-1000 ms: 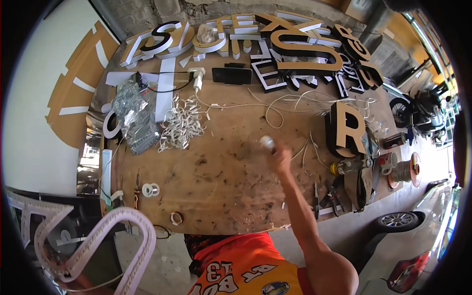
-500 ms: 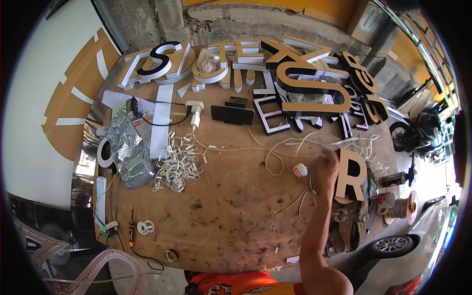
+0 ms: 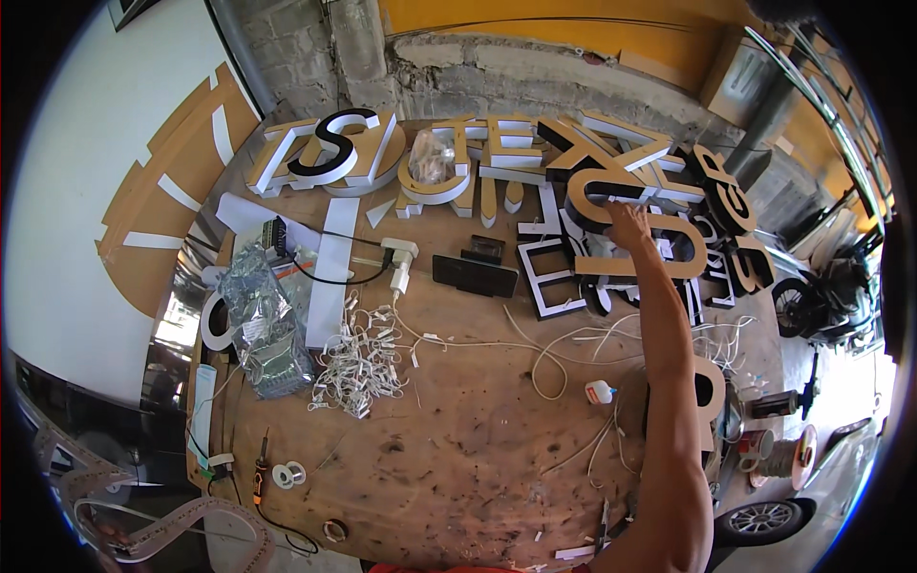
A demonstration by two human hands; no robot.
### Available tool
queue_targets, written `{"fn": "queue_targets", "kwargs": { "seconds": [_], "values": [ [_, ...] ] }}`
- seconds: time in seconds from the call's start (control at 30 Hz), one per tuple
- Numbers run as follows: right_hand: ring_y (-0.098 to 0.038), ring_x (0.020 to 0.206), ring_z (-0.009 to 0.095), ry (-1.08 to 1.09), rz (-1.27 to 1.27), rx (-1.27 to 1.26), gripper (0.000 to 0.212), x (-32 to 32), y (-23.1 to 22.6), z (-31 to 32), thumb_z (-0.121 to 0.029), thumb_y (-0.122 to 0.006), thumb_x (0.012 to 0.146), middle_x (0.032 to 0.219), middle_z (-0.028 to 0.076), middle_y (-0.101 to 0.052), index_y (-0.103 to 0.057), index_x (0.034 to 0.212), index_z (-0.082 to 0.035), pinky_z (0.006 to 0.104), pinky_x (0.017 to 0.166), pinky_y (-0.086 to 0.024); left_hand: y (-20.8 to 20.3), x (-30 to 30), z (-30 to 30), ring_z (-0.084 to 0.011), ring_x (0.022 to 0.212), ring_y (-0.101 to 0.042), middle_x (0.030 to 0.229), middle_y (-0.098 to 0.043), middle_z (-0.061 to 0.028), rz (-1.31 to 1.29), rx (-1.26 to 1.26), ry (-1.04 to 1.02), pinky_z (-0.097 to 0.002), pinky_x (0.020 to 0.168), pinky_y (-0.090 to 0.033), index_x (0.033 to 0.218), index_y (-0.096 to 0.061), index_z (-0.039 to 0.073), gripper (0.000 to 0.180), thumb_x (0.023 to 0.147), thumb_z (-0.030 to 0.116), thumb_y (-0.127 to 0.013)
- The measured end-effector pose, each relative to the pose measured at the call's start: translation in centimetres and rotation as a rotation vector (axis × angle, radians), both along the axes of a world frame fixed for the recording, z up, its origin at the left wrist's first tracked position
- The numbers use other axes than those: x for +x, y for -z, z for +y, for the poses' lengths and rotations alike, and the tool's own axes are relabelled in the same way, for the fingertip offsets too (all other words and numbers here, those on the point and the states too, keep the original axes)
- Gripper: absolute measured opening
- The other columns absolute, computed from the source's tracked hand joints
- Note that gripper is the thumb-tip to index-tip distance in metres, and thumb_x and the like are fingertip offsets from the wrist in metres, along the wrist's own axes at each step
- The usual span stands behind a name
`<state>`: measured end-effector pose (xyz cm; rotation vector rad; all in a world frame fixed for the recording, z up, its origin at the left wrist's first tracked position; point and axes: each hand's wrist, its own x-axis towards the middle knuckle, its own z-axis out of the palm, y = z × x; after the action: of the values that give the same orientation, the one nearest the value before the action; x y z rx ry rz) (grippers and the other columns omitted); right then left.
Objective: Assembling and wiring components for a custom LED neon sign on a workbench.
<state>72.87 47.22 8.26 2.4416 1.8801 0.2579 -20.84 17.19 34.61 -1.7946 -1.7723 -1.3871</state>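
My right hand (image 3: 629, 227) reaches over a large curved sign letter (image 3: 680, 256) with a tan face and dark sides, at the far right of the table. Its fingers are apart around the letter's inner gap; whether they touch it is unclear. Beneath this letter lie white-and-black outlined letters (image 3: 546, 296). A second tan letter (image 3: 708, 387) sits partly hidden behind my right forearm. Left of that forearm lies a small white bottle (image 3: 600, 392) beside loose white cables (image 3: 549, 368). My left hand is out of view.
More sign letters (image 3: 334, 143) crowd the back edge. A dark phone-like device (image 3: 475, 276), white power strip (image 3: 399, 258), tangled white LED modules (image 3: 358, 368) and silvery plastic bag (image 3: 267, 334) lie left of centre. A soldering iron (image 3: 260, 473) and solder spool (image 3: 287, 475) are near left.
My right hand has moved away from the tan letter near the bottle, forward to the large curved letter, its fingers spreading. The camera view has shifted, so the table sits lower.
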Motion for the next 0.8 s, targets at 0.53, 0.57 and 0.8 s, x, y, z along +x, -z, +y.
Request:
{"fn": "queue_targets", "kwargs": {
  "seconds": [0.53,0.57,0.8],
  "values": [
    [-0.066,0.094,0.02,-0.337,1.081,0.816,0.04,-10.9,-24.2,-17.7,-0.015,-0.076,0.087,0.105,0.01,-0.069,-0.061,0.121,0.0,0.0354,0.091,-0.051,-5.7,1.5,5.0,-0.008,0.08,-0.053,0.113,-0.065,-0.0065,-0.11,-0.281,0.417,-0.0232,0.07,-0.04,0.15,-0.04,0.0,0.08,0.089,0.046,-0.064],
    [-0.066,0.097,0.019,-0.398,1.25,0.831,0.038,-13.5,-24.6,-19.5,-0.017,-0.072,0.092,0.109,0.01,-0.069,-0.061,0.123,0.001,0.0326,0.087,-0.053,-6.3,0.9,5.8,-0.0074,0.077,-0.053,0.113,-0.066,-0.0067,-0.018,-0.278,0.437,-0.0219,0.069,-0.041,0.149,-0.042,0.0,0.078,0.089,0.045,-0.064],
    [-0.065,0.098,0.026,-0.234,1.612,0.775,0.041,-29.7,-12.9,-29.1,-0.023,-0.063,0.098,0.112,0.014,-0.065,-0.054,0.129,0.002,0.0387,0.079,-0.058,-8.9,6.9,5.7,-0.0065,0.074,-0.054,0.109,-0.07,-0.0093,0.126,-0.185,0.469,-0.0211,0.066,-0.043,0.147,-0.043,-0.002,0.061,0.097,0.029,-0.055]
  ]
}}
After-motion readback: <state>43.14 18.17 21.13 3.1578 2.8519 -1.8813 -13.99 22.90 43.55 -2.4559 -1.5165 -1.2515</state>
